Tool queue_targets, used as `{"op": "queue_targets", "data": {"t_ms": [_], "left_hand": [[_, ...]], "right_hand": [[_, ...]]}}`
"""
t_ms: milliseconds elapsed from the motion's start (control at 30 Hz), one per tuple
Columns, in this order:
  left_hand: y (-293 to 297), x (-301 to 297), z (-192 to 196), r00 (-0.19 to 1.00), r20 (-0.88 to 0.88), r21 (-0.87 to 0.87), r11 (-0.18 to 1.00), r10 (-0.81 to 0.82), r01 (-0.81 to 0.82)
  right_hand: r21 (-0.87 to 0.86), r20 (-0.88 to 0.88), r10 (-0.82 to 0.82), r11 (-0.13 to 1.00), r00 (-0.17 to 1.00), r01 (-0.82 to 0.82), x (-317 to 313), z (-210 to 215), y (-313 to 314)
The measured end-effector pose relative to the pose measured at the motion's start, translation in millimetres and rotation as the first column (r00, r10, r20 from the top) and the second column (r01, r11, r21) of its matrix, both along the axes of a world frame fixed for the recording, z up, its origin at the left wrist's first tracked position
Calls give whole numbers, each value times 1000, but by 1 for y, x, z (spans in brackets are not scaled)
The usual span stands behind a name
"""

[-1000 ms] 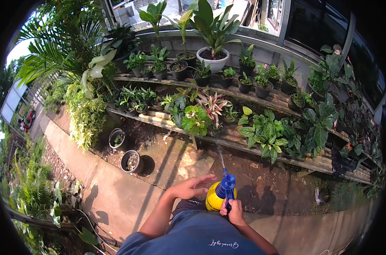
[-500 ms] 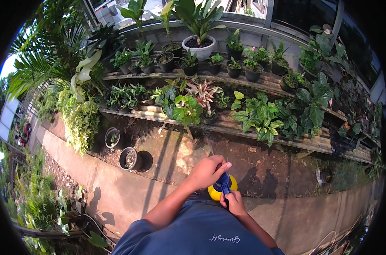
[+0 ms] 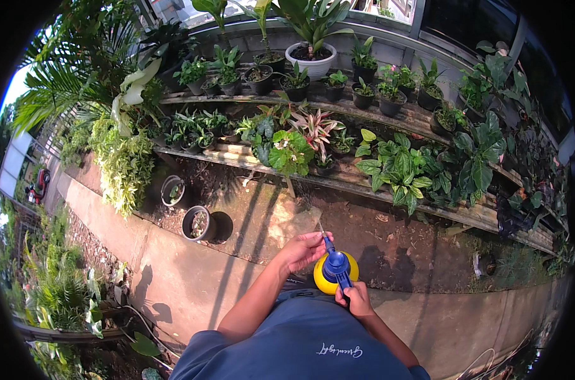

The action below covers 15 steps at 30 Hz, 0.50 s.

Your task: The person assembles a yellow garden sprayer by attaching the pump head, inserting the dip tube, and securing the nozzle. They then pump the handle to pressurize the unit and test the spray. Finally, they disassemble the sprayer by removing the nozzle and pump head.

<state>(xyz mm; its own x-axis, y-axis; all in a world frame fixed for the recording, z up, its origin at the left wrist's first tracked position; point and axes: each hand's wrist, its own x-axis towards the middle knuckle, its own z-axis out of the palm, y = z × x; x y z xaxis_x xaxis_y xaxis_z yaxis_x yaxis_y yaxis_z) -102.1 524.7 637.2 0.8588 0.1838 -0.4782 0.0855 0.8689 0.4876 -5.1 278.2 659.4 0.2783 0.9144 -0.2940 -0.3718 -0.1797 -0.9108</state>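
Note:
A yellow pump spray bottle (image 3: 321, 278) with a blue head is in front of my body, seen from above. My right hand (image 3: 358, 300) is wrapped round the blue handle (image 3: 343, 280) at its near side. At the far side, my left hand (image 3: 302, 251) has its fingers pinched at the bottle's nozzle (image 3: 328, 243). From there a thin wand-like tip points away from me toward the soil. My left palm is partly turned up, and the round blue pump top shows between my hands.
Tiered shelves (image 3: 237, 155) of potted plants stretch across the far side. A white pot (image 3: 311, 66) with a large leafy plant stands on the upper tier. Two dark pots (image 3: 199, 223) sit on the soil, front left. A concrete path (image 3: 192, 278) runs underfoot.
My left hand has moved from over the bottle's top down to the nozzle, uncovering the blue head. My right hand keeps its hold on the handle. The view has shifted slightly.

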Motion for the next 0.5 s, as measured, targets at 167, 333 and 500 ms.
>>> {"op": "queue_targets", "data": {"t_ms": [167, 333, 500], "left_hand": [[-7, -6, -6, 992, 67, -113, 988, 110, -102], [-8, -7, -9, 983, 70, -182, 971, 173, -158], [-6, -5, -6, 975, 13, -150, 964, 224, -219]], "right_hand": [[0, 2, 8, 1000, 1000, -8, -4, 1, 7], [5, -12, 32, 999, 999, -32, -4, 0, 14], [16, -8, 46, 999, 999, -45, -2, 3, 18]]}}
